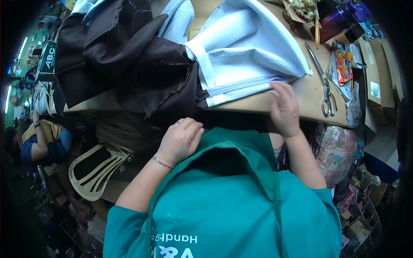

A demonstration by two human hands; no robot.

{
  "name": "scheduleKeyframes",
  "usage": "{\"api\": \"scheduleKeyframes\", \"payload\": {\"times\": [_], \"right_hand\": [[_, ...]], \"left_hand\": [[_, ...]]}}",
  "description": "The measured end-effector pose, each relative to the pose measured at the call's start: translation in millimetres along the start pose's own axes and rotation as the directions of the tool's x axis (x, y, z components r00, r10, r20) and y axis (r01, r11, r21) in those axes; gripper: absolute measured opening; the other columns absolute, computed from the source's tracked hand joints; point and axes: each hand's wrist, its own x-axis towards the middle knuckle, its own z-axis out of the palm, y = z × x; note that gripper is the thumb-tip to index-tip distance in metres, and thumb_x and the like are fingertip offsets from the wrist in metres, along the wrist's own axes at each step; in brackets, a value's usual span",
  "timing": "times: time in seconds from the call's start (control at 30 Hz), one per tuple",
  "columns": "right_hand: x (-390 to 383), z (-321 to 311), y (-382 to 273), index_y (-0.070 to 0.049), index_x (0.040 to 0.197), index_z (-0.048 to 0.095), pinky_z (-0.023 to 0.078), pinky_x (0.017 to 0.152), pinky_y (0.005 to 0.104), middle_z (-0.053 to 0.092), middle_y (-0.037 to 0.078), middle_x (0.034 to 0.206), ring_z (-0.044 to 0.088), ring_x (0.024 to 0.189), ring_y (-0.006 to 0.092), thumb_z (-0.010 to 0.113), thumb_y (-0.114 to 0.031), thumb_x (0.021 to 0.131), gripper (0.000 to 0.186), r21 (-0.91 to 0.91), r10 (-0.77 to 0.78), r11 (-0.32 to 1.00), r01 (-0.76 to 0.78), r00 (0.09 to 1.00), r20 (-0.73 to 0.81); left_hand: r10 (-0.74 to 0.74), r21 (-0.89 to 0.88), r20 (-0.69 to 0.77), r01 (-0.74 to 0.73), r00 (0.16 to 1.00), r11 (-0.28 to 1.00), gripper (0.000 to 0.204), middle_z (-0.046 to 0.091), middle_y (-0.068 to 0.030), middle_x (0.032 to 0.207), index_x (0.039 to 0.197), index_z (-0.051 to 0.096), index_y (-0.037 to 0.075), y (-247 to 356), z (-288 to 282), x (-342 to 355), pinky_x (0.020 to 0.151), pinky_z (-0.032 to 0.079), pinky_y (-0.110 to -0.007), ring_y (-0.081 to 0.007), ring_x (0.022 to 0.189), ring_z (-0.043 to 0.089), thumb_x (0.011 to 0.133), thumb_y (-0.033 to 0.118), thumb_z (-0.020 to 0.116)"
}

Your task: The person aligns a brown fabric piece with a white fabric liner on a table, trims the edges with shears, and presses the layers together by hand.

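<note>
My left hand (183, 137) is curled just below the table's front edge, near the green apron (241, 206); its fingertips are hidden. My right hand (284, 105) has loosely bent, parted fingers touching the lower edge of a white textured fabric piece (245, 43), beside a striped seam band. Dark brown fabric (107, 56) with loose threads lies to its left, joined or overlapping along a white strip. Large metal scissors (327, 86) lie to the right of the white fabric.
The tan table (320, 109) holds a purple container (337, 19) and orange packet (344, 66). Cardboard boxes (378, 73) stand right, a wrapped bundle (337, 155) below. A cream plastic chair (88, 176) is left; farther left sits another person (43, 144).
</note>
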Motion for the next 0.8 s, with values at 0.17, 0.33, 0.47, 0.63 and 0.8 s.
{"api": "scheduleKeyframes", "payload": {"times": [0.17, 0.33, 0.47, 0.63, 0.8], "right_hand": [[-24.2, 54.4, -59.6, -0.007, 0.066, 0.056, 0.041, 0.056, 0.0376, 0.053, 0.006, 0.068, 0.053, 0.065, 0.0247, 0.066, -0.031, 0.071, 0.027, 0.002, -0.156, 0.987, 0.163, 0.937, 0.313], [-37.9, 58.2, -58.3, -0.007, 0.054, 0.056, 0.045, 0.055, 0.0371, 0.055, 0.009, 0.058, 0.057, 0.06, 0.0262, 0.064, -0.034, 0.072, 0.034, -0.022, -0.143, 0.981, 0.19, 0.802, 0.579], [-40.5, 54.7, -53.9, -0.005, 0.065, 0.054, 0.047, 0.059, 0.0393, 0.058, 0.013, 0.063, 0.059, 0.064, 0.0314, 0.064, -0.027, 0.073, 0.026, 0.022, -0.005, 1.0, -0.012, 0.766, 0.642], [-30.3, 59.6, -60.4, -0.002, 0.073, 0.055, 0.045, 0.061, 0.0405, 0.053, 0.013, 0.071, 0.054, 0.067, 0.0323, 0.065, -0.02, 0.074, 0.021, 0.292, 0.019, 0.943, -0.162, 0.899, 0.438], [-25.1, 75.8, -67.4, 0.0, 0.08, 0.06, 0.045, 0.062, 0.0385, 0.056, 0.016, 0.074, 0.056, 0.068, 0.0309, 0.064, -0.029, 0.078, 0.03, 0.497, 0.151, 0.796, -0.346, 0.908, 0.391]], "left_hand": [[-0.691, -0.475, 0.259, 0.712, 0.675, 0.517, 0.035, 0.059, -0.013, 0.065, 0.075, 0.057, -0.001, -0.5, -2.7, 26.4, 0.06, 0.046, -0.031, -0.0245, 0.06, 0.058, 0.085, 0.032, 0.055], [-0.532, -0.03, -0.106, 0.532, 0.84, 0.846, 0.035, 0.056, -0.0146, 0.062, 0.078, 0.061, 0.002, -15.8, 0.4, 47.9, 0.053, 0.043, -0.034, -0.0252, 0.054, 0.055, 0.081, 0.037, 0.059], [-0.182, 0.259, -0.28, 0.257, 0.943, 0.931, 0.016, 0.056, -0.0132, 0.064, 0.078, 0.062, 0.005, -21.7, 3.8, 50.0, 0.06, 0.044, -0.041, -0.031, 0.062, 0.054, 0.077, 0.021, 0.062], [-0.116, 0.305, -0.33, 0.222, 0.937, 0.926, 0.015, 0.056, -0.0153, 0.064, 0.084, 0.056, 0.003, -24.6, 15.2, 42.9, 0.056, 0.043, -0.043, -0.0334, 0.061, 0.056, 0.083, 0.018, 0.054], [-0.353, -0.239, -0.154, 0.312, 0.923, 0.92, 0.014, 0.052, -0.0187, 0.062, 0.083, 0.047, 0.001, 16.3, -15.8, 52.4, 0.05, 0.04, -0.041, -0.0365, 0.061, 0.056, 0.09, 0.013, 0.046]]}}
